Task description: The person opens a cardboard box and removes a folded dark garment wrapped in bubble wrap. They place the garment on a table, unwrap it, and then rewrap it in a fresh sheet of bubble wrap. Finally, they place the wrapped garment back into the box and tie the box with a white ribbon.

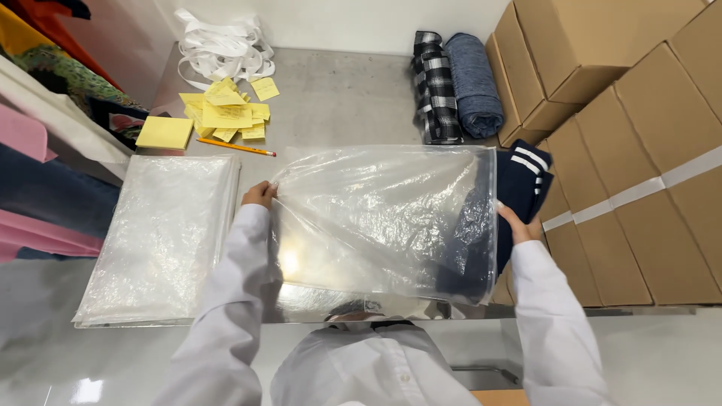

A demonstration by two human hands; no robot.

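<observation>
The big, thin, see-through plastic bag (pixel 376 218), soft and slippery, is held above the grey surface (pixel 338 98) by its edges, pinched by the left hand (pixel 259 194), while the soft, light dark-blue striped cloth (pixel 519 188) is gripped at its mouth by the right hand (pixel 517 223).

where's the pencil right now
In the head view, the orange pencil lies on the grey table, upper left, just below the scattered yellow sticky notes and above the stack of clear plastic bags.
</observation>
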